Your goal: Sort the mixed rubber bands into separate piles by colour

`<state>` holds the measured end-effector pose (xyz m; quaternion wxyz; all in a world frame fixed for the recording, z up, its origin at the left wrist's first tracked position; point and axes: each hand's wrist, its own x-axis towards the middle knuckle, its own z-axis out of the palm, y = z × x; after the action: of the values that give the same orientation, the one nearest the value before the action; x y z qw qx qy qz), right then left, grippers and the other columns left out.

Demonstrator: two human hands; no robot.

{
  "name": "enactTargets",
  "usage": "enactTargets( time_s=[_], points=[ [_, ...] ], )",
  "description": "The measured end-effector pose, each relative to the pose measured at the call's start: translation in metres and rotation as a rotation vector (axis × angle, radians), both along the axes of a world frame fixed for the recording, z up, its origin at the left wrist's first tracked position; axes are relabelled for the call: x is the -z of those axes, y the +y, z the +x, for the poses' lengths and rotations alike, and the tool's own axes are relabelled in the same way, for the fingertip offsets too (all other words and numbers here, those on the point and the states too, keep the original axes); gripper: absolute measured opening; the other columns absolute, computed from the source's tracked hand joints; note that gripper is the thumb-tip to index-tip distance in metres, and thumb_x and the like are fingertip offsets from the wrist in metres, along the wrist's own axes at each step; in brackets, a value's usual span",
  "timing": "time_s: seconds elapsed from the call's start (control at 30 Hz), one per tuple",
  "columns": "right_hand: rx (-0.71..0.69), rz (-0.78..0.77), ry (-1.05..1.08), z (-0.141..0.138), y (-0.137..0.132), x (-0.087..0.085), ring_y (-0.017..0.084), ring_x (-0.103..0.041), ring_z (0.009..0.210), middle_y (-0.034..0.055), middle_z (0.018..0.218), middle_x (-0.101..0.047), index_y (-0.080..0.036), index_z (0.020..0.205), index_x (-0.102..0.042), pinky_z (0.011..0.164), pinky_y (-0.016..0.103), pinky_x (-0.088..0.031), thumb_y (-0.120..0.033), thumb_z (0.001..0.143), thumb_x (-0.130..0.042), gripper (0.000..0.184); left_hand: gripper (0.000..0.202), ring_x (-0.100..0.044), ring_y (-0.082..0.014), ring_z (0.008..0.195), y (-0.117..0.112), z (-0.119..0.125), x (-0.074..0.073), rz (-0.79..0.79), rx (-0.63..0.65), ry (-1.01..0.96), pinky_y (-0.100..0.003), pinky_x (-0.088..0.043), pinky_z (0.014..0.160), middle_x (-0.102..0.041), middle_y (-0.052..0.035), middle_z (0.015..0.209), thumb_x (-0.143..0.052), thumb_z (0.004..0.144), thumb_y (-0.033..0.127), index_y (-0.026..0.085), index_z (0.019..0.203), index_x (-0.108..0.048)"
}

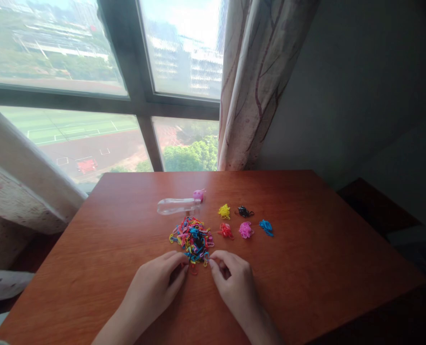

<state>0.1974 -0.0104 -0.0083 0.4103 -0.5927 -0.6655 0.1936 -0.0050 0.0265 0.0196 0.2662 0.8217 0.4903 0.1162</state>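
Note:
A heap of mixed, many-coloured small loops that look like rubber bands (195,238) lies on the wooden table in front of me. My left hand (164,275) is at the heap's near left edge, thumb and fingers pinched together. At the near right edge, my right hand (234,273) pinches with thumb and forefinger. What sits between either set of fingertips is too small to make out. A single red loop (193,271) lies between the hands. Sorted by colour, small piles stand to the right: yellow (224,211), black (244,211), red (226,231), pink (246,230) and blue (266,227).
Behind the heap a clear bottle (177,206) lies on its side, its mouth to the right. Beside the mouth is a pink cap-like piece (199,195). A window (184,105) and curtains (259,81) rise beyond the table's (306,268) far edge.

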Motion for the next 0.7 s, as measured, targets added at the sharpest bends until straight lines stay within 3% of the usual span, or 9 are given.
enactTargets(
  time_s=[0.27,0.7],
  points=[
    [0.089,-0.011,-0.005,0.029,-0.001,0.002,0.015,-0.058,0.058,0.0008,0.067,-0.063,-0.022,0.087,-0.068,0.056,0.023,-0.042,-0.029,0.094,-0.051,0.019,0.024,-0.066,-0.0183,0.082,0.001,0.0,-0.001,-0.023,0.01,0.008,-0.025,-0.047,0.072,-0.07,-0.0013,0.089,-0.041,0.095,0.026,0.025,0.092,-0.065],
    [0.413,0.07,-0.239,0.129,0.01,0.012,0.014,-0.057,0.054,-0.0003,0.062,-0.06,-0.019,0.087,-0.07,0.058,0.024,-0.042,-0.043,0.092,-0.054,0.03,0.023,-0.067,-0.0177,0.082,0.002,-0.001,0.004,-0.007,0.017,0.026,-0.025,-0.046,0.07,-0.07,0.0001,0.089,-0.041,0.096,0.028,0.026,0.092,-0.064]
  ],
)
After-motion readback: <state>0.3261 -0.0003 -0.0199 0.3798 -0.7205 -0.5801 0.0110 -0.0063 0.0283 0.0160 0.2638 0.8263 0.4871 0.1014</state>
